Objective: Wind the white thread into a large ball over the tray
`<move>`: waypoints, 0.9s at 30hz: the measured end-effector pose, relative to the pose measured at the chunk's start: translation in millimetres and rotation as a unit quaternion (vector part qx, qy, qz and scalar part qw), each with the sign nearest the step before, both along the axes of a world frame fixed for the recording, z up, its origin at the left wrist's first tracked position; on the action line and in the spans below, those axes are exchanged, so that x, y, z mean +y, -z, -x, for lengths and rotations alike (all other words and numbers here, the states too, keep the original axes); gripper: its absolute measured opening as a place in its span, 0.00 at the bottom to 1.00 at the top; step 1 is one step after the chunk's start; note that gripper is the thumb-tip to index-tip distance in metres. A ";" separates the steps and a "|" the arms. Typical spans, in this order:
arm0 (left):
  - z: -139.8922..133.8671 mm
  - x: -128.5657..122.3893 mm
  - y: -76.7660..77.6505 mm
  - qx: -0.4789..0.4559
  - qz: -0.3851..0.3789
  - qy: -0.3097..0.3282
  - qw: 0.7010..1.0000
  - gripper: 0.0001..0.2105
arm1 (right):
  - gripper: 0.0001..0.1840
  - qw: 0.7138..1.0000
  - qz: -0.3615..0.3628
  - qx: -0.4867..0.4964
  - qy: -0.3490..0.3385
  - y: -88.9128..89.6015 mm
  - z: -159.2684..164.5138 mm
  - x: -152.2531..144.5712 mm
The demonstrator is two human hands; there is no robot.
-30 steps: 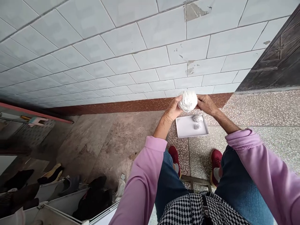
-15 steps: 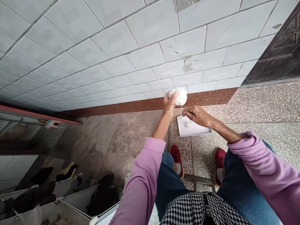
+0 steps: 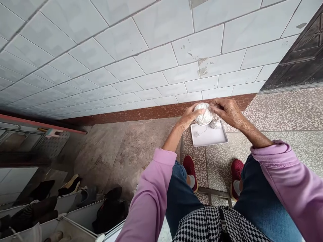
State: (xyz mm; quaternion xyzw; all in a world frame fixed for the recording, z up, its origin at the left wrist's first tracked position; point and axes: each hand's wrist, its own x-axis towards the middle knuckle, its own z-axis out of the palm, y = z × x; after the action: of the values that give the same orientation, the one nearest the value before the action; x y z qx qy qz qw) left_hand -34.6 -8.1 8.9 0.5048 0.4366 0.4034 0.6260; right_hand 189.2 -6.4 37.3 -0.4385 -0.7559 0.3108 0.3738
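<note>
- Both hands meet at the white yarn ball (image 3: 205, 119), near the tray (image 3: 214, 138).
- Left hand (image 3: 188, 117) curls round it; right hand (image 3: 231, 112) nearly pinched, strand-hold unclear.
- A loose left grip could drop it; slack could snarl.

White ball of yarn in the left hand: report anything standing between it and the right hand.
Nothing visible stands between: the left hand holds the white ball, and the right hand is at its right edge.
</note>
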 end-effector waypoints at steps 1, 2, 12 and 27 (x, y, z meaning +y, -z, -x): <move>-1.4 -2.0 -0.8 -0.004 0.015 0.008 1.000 0.32 | 0.14 1.000 0.003 0.011 0.004 0.4 0.5 -0.3; -2.9 -3.5 -1.0 -0.008 0.026 0.010 1.000 0.34 | 0.14 1.000 0.008 0.026 0.006 0.6 1.3 -0.7; -8.8 -6.5 1.8 -0.021 0.017 0.012 1.000 0.36 | 0.14 0.997 0.027 0.073 0.005 4.9 -9.5 13.8; -20.1 -3.1 -11.2 -0.197 0.050 -0.097 0.974 0.37 | 0.10 0.999 0.006 -0.043 0.032 19.3 21.4 23.3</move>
State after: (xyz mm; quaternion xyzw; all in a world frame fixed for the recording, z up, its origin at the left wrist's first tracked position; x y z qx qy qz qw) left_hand -14.5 -11.1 20.1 0.3393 0.3711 0.5313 0.6819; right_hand 167.8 16.9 18.0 -0.4779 -0.7549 0.2841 0.3480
